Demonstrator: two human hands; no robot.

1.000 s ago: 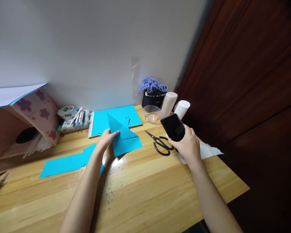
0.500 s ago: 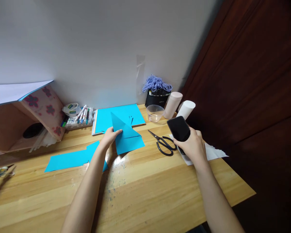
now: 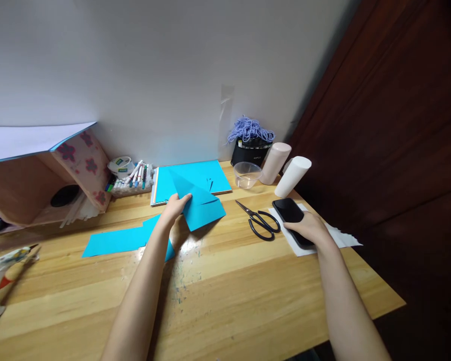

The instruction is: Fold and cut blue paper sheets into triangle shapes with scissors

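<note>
My left hand [image 3: 175,206] pinches a piece of blue paper [image 3: 204,210] by its left side, lifted over the table; a slit runs across the piece. On the right, my right hand [image 3: 311,228] is wrapped round a black smartphone [image 3: 288,210], which lies nearly flat over white tissue paper [image 3: 340,235]. Between the hands rest scissors [image 3: 256,219] with black handles, points toward the back left. More cut blue paper [image 3: 115,240] lies left of my left forearm, partly hidden by it. Behind the held piece is a pad of blue paper [image 3: 220,173] with small dark slivers on it.
A clear plastic bowl [image 3: 247,176], a black holder [image 3: 250,153] topped with purple yarn [image 3: 250,129], and two cylinders, pinkish [image 3: 275,163] and white [image 3: 293,176], stand at the back. Markers [image 3: 135,175], a decorated box [image 3: 86,170] and a glue gun [image 3: 0,281] are on the left.
My right hand has lowered the smartphone from a tilted, raised position down onto the tissue paper. The blue paper in my left hand has turned slightly. The view has shifted a little left.
</note>
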